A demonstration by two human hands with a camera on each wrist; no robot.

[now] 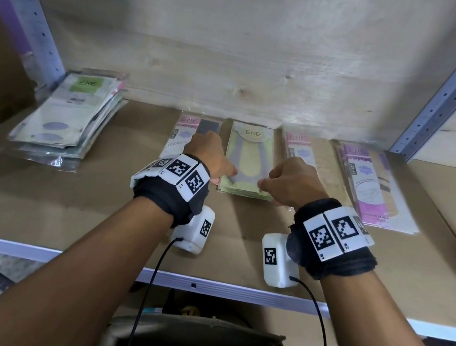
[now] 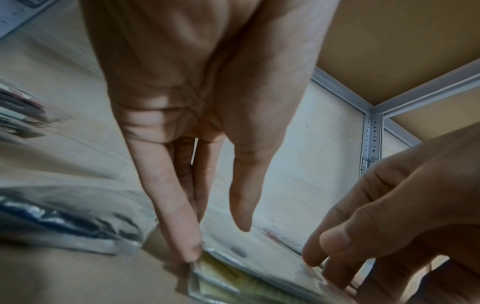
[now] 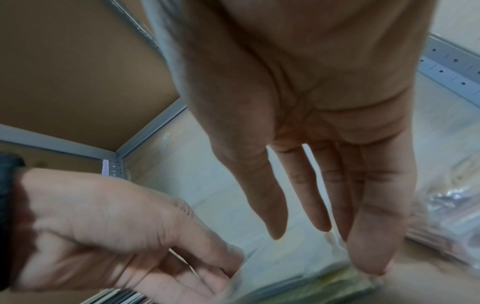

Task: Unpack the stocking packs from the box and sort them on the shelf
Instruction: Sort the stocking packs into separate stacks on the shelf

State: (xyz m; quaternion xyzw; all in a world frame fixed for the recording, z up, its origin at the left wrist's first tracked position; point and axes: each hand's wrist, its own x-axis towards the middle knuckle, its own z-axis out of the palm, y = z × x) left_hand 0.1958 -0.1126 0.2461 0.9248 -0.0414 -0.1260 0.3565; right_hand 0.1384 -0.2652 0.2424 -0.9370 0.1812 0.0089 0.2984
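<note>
A stack of yellow-green stocking packs (image 1: 249,152) lies at the middle of the shelf. My left hand (image 1: 214,158) stands at its near left edge and my right hand (image 1: 288,183) at its near right edge. In the left wrist view the left hand (image 2: 221,236) has straight fingers pointing down, their tips touching the stack's (image 2: 233,275) side. The right hand (image 3: 324,236) also has straight fingers, with the little fingertip against the stack's (image 3: 324,286) right edge. Neither hand grips a pack. The cardboard box (image 1: 195,323) sits below the shelf; its inside is dark.
A pink pack (image 1: 185,132) lies left of the stack; a pink-beige pack (image 1: 305,152) and a purple stack (image 1: 369,184) lie to its right. A taller green-labelled pile (image 1: 70,113) sits far left. Metal uprights (image 1: 445,94) frame the shelf, whose front edge (image 1: 202,284) is near.
</note>
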